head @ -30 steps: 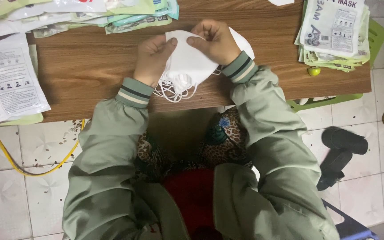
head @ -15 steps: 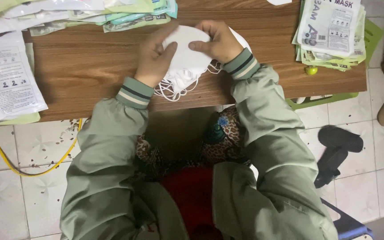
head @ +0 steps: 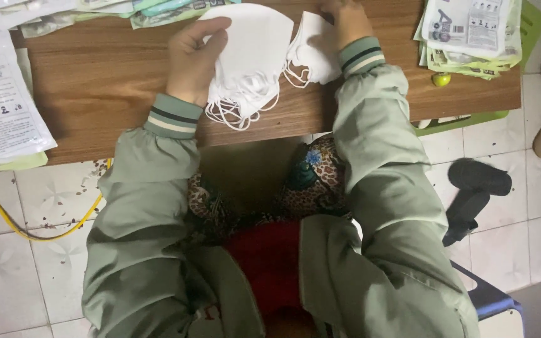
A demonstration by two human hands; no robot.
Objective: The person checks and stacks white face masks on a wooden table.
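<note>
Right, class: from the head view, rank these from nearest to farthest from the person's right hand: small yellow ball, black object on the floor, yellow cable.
From the right hand:
1. Small yellow ball, table's right edge.
2. Black object, floor, right.
3. Yellow cable, floor, far left.

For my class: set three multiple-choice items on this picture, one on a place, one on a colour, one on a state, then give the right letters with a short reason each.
1. Where does the stack of printed packets lie?
A. on the wooden table's right end
B. on the tiled floor
C. on the person's lap

2. What colour are the masks?
A. blue
B. white
C. black

3. What is the left hand doing?
A. resting flat and empty
B. gripping a bunch of masks with loops hanging
C. holding the yellow cable

Answers: 1 A, the packets sit by the table's right edge. 2 B, every mask is plain white. 3 B, fingers close over the bunch.
</note>
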